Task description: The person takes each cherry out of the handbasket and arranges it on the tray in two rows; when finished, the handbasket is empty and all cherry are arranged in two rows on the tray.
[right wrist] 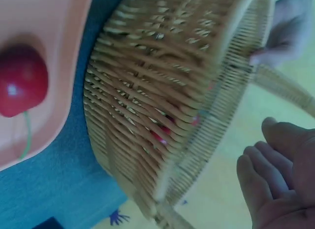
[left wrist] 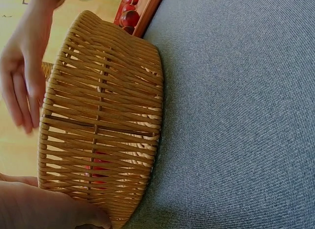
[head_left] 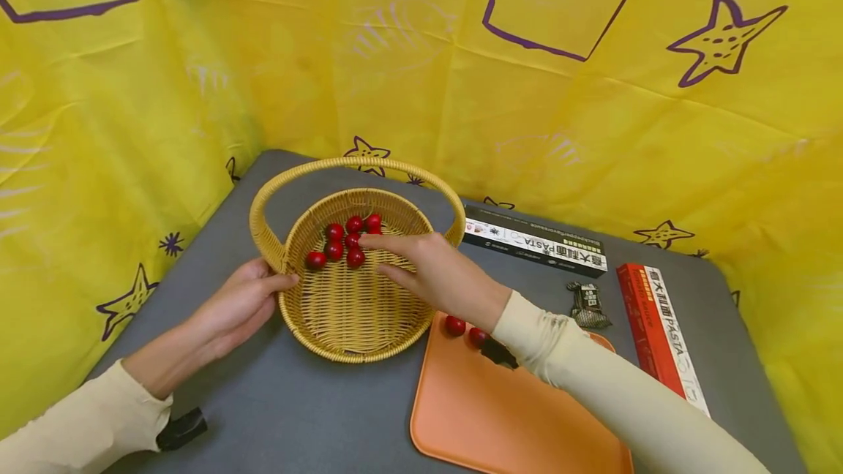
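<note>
A round wicker basket (head_left: 362, 306) with a tall arched handle stands on the grey table. Several red cherries (head_left: 334, 249) lie inside it, gathered toward the back left. At the basket's left side, near the handle's base, my left hand (head_left: 240, 306) grips the rim, thumb on the near side. My right hand (head_left: 437, 269) hovers over the right part of the basket, its fingers extended and loosely bent. In the right wrist view that hand (right wrist: 280, 175) has nothing between thumb and fingers. More cherries (head_left: 454, 325) sit on the orange tray (head_left: 507, 423), partly hidden by my right forearm.
Behind the tray lies a black-and-white pasta box (head_left: 533, 240). A red-and-white pasta box (head_left: 661, 339) is at the right, with a small dark wrapped packet (head_left: 588, 306) between them. Yellow patterned cloth (head_left: 421, 79) surrounds the table's back and sides.
</note>
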A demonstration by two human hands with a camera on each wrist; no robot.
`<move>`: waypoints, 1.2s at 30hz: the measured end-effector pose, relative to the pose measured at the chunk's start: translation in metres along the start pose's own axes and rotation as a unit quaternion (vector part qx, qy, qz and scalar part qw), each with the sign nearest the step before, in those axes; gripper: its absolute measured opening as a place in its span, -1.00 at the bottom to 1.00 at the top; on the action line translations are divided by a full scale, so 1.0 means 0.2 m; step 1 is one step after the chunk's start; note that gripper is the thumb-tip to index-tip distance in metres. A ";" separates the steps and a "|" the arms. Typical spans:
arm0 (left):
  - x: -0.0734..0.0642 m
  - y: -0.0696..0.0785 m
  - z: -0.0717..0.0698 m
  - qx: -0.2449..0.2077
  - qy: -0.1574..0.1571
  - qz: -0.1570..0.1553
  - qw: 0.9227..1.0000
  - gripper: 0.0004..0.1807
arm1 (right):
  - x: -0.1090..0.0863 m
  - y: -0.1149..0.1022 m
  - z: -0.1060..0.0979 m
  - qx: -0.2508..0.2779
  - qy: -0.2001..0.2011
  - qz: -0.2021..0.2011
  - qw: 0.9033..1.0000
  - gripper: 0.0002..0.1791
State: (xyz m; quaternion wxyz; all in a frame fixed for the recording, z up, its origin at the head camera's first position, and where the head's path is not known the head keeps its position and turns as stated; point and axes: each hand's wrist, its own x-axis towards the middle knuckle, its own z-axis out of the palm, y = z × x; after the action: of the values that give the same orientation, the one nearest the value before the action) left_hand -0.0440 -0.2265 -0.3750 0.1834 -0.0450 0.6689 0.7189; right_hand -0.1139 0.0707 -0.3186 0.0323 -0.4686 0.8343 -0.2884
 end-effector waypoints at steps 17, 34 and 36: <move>0.01 -0.02 -0.02 0.006 -0.007 -0.005 1.000 -0.35 | 0.25 0.15 0.21 -0.053 -0.098 0.034 0.993 -0.55; 0.02 -0.01 -0.01 0.002 -0.008 0.000 1.000 -0.37 | 0.28 0.17 0.28 -0.120 -0.114 -0.001 0.986 -0.75; 0.01 -0.02 -0.02 0.001 -0.006 0.001 1.000 -0.36 | 0.29 0.17 0.28 -0.113 -0.115 -0.006 0.987 -0.78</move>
State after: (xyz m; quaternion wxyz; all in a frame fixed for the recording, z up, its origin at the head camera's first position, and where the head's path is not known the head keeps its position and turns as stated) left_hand -0.0462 -0.2290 -0.3792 0.1863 -0.0397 0.6685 0.7189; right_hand -0.1534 0.0121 -0.3702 0.0729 -0.5039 0.8498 -0.1364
